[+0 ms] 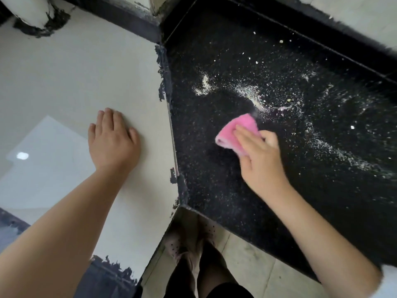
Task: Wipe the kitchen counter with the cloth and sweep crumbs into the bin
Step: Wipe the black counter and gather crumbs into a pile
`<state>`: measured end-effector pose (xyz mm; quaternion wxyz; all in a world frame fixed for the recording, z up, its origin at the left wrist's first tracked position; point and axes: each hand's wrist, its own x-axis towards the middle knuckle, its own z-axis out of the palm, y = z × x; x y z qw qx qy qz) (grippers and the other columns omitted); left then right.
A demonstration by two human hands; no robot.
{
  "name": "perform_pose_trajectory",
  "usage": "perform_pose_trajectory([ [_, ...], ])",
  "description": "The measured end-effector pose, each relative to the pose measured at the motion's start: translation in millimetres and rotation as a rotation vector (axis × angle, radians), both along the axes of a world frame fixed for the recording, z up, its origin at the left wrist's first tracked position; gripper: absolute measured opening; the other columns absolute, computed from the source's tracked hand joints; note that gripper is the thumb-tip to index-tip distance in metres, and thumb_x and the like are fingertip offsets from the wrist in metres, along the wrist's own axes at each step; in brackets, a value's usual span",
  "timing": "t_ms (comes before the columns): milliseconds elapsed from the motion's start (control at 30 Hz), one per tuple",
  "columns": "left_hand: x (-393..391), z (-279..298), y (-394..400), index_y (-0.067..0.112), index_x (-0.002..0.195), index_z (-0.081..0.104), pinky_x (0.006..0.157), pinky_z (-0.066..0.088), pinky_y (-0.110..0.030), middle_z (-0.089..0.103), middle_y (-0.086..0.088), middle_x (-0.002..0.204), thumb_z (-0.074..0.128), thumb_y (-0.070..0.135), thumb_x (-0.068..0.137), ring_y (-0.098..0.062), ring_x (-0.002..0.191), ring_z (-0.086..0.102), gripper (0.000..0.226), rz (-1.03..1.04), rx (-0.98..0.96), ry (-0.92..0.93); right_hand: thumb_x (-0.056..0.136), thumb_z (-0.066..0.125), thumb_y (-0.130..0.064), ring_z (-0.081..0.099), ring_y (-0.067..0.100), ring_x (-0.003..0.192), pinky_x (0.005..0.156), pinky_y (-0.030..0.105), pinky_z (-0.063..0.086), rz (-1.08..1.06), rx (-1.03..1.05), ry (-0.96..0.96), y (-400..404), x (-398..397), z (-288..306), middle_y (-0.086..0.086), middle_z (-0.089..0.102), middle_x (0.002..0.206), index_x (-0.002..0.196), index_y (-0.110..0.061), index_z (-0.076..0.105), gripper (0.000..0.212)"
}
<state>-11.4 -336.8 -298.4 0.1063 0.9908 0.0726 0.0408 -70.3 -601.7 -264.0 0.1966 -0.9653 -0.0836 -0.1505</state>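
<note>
A folded pink cloth (231,131) lies pressed on the black speckled counter (214,181). My right hand (261,155) grips the cloth from its near right side, fingers laid over it. Pale crumbs and powder (255,97) are scattered across the counter beyond and to the right of the cloth, with a small heap (204,84) at the far left. My left hand (112,139) rests flat, fingers apart, on the white wall surface (86,78) left of the counter. No bin is in view.
The counter's left edge meets the white wall along a rough dark seam (171,130). A dark backsplash ledge (300,33) runs along the far side. Below the counter's front edge are a tiled floor (253,265) and my feet (189,239). A white pipe (30,9) stands top left.
</note>
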Motion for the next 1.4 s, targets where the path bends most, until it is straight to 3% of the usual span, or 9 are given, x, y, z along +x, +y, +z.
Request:
perform_pose_trajectory([
  [200,-1.5,-1.2,0.1,-0.008,0.122,0.043,0.105,0.022,-0.049,0.041,-0.025,0.134,0.029,0.022,0.081,-0.037,0.131,0.030,0.053,-0.011,0.006,-0.027,0.075,0.039,-0.013,0.041,0.020,0.100,0.073,0.028,0.038,0.354,-0.095,0.130,56.9,-75.1,-27.5,-0.007,0.058,0.126,0.117,-0.021,0.057,0.046],
  [367,-0.9,-0.5,-0.5,-0.009,0.120,0.044,0.103,0.025,-0.050,0.043,-0.027,0.132,0.029,0.020,0.081,-0.038,0.129,0.032,0.051,-0.015,-0.002,-0.028,0.074,0.037,-0.009,0.039,0.023,0.091,0.064,0.042,0.050,0.076,-0.123,0.118,-19.1,-59.5,-30.3,0.001,0.064,0.118,0.113,-0.016,0.055,0.044],
  [500,-1.3,4.8,-2.0,-0.005,0.131,0.037,0.103,0.023,-0.054,0.035,-0.033,0.136,0.033,0.016,0.081,-0.044,0.130,0.028,0.054,-0.030,-0.002,-0.032,0.077,0.045,-0.003,0.044,0.037,0.091,0.071,0.059,0.049,-0.202,-0.015,0.134,-47.5,0.0,-19.5,0.013,0.063,0.118,0.114,-0.001,0.061,0.040],
  [667,12.6,11.9,-9.7,-0.001,0.130,0.040,0.107,0.020,-0.050,0.031,-0.031,0.140,0.030,0.017,0.079,-0.042,0.134,0.024,0.055,-0.113,-0.024,-0.011,0.077,0.039,-0.012,0.046,0.030,0.091,0.068,0.042,0.045,-0.015,0.002,-0.063,36.0,56.3,-14.2,0.008,0.066,0.113,0.105,-0.006,0.067,0.040],
  [767,33.2,12.1,-25.5,-0.004,0.132,0.037,0.110,0.015,-0.045,0.027,-0.027,0.144,0.025,0.018,0.079,-0.037,0.138,0.016,0.058,-0.114,-0.093,-0.003,0.073,0.051,0.000,0.051,0.036,0.095,0.069,0.036,0.037,0.058,0.026,0.007,83.0,88.9,-16.1,0.005,0.061,0.122,0.108,-0.009,0.064,0.039],
  [833,47.0,10.6,-37.3,-0.006,0.132,0.036,0.111,0.015,-0.044,0.025,-0.027,0.145,0.025,0.014,0.084,-0.036,0.139,0.014,0.054,-0.109,-0.121,-0.017,0.081,0.049,0.001,0.040,0.032,0.111,0.077,0.035,0.029,0.080,0.025,0.139,92.5,108.3,-19.1,-0.001,0.046,0.138,0.124,-0.013,0.054,0.045],
  [1033,85.6,12.2,-50.8,-0.001,0.140,0.025,0.113,0.006,-0.038,0.014,-0.016,0.152,0.028,0.013,0.094,-0.026,0.142,0.003,0.048,-0.071,-0.132,0.029,0.090,0.045,-0.007,0.033,0.024,0.114,0.090,0.035,0.028,-0.299,-0.024,0.263,10.0,123.3,-25.9,-0.009,0.038,0.144,0.136,-0.020,0.041,0.049],
  [1167,95.1,7.3,-50.6,0.002,0.142,0.020,0.114,0.006,-0.038,0.013,-0.013,0.153,0.026,0.019,0.096,-0.024,0.142,0.003,0.050,-0.054,-0.124,0.046,0.088,0.052,-0.005,0.038,0.032,0.109,0.095,0.042,0.035,-0.669,0.146,0.227,-46.1,118.0,-21.2,0.005,0.058,0.127,0.130,-0.011,0.049,0.043],
  [1400,93.2,6.8,-51.7,-0.001,0.141,0.021,0.113,0.008,-0.042,0.018,-0.017,0.151,0.023,0.022,0.090,-0.028,0.141,0.008,0.056,-0.018,-0.112,0.028,0.070,0.052,0.000,0.049,0.029,0.090,0.065,0.038,0.043,-0.088,0.071,0.007,82.9,156.5,-16.7,0.001,0.065,0.116,0.107,-0.010,0.065,0.040],
])
